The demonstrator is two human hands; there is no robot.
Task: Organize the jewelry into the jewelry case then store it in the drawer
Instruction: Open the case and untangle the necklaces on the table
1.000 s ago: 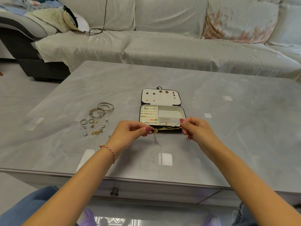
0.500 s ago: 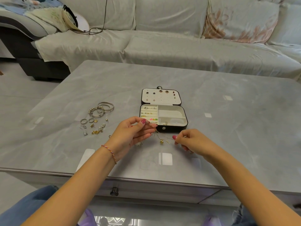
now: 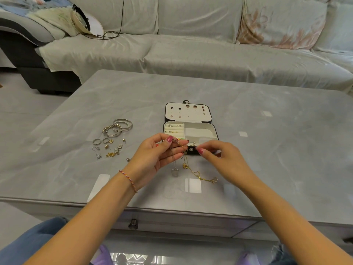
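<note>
An open black jewelry case with a white lining lies mid-table, studs pinned in its lid, small pieces in its left slots. Just in front of it my left hand pinches thin chains between thumb and fingers. A gold necklace trails from it down onto the table, and a silver pendant hangs below. My right hand hovers close to the right with thumb and forefinger nearly together; whether it holds the chain is unclear. Loose bangles, rings and earrings lie to the left.
The grey table has a drawer with a dark knob under its front edge. A covered sofa runs along the far side, with a round mirror and cable on it.
The gold chain was stretched taut between both hands; now it hangs from my left hand and lies partly on the table. My right hand dropped, then came back up beside the left.
</note>
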